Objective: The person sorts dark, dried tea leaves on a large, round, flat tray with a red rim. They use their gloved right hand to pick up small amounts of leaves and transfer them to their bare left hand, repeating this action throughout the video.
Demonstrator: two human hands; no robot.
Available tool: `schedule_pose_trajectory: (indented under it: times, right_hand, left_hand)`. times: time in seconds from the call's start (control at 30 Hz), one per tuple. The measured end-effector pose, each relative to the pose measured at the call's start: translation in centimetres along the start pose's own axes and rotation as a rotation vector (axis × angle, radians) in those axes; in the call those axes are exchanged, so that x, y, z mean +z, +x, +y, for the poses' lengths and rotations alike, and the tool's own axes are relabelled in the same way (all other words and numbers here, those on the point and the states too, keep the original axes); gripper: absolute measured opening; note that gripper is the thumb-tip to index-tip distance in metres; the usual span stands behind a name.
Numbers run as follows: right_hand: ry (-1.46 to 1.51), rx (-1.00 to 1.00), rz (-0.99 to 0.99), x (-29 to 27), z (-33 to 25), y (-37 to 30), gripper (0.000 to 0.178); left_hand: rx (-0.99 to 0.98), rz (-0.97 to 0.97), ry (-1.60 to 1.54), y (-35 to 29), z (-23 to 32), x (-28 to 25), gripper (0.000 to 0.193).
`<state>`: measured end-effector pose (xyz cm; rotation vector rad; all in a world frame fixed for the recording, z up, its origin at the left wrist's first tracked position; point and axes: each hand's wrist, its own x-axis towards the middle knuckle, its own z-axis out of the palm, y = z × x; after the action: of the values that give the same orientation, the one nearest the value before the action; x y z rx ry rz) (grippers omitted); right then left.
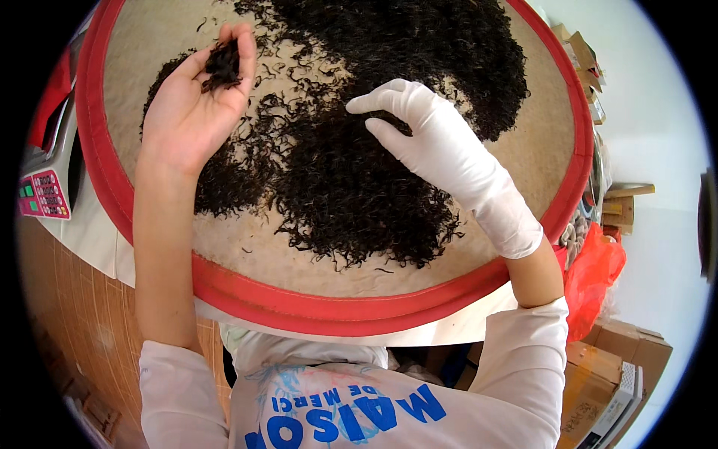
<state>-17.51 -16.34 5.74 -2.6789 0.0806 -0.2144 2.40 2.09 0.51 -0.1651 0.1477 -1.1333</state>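
Observation:
My bare left hand (187,120) is turned palm up over the left part of a round tray, its fingers curled around a small clump of dark, twisted dried leaves (222,66) that look like tea. My right hand (434,135), in a white glove, hovers over or just touches a heap of the same leaves (344,187). Its thumb and forefinger are apart, and I see nothing between them. The round tray (359,299) has a red rim and a pale cloth-like bed. Leaves lie thinly scattered between the heaps.
Left of the tray stands a scale (51,194) with a pink keypad. A red plastic bag (594,277) hangs at the right, above cardboard boxes (598,382). A larger mass of leaves (419,45) covers the tray's far side. A white wall (658,97) stands to the right.

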Motion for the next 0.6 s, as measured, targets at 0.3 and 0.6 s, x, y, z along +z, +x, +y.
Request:
schedule_pose_trajectory:
  times: [0.3, 0.6]
  right_hand:
    - [0.354, -0.013, 0.119, 3.3, -1.7, 1.3, 0.020]
    - [0.670, 0.100, -0.047, 2.7, -4.6, 2.6, 0.025]
  left_hand:
    - [0.006, 0.045, 0.027, -0.1, -0.9, 0.3, 0.025]
    - [-0.015, 0.118, 0.221, -0.3, -2.8, -0.1, 0.024]
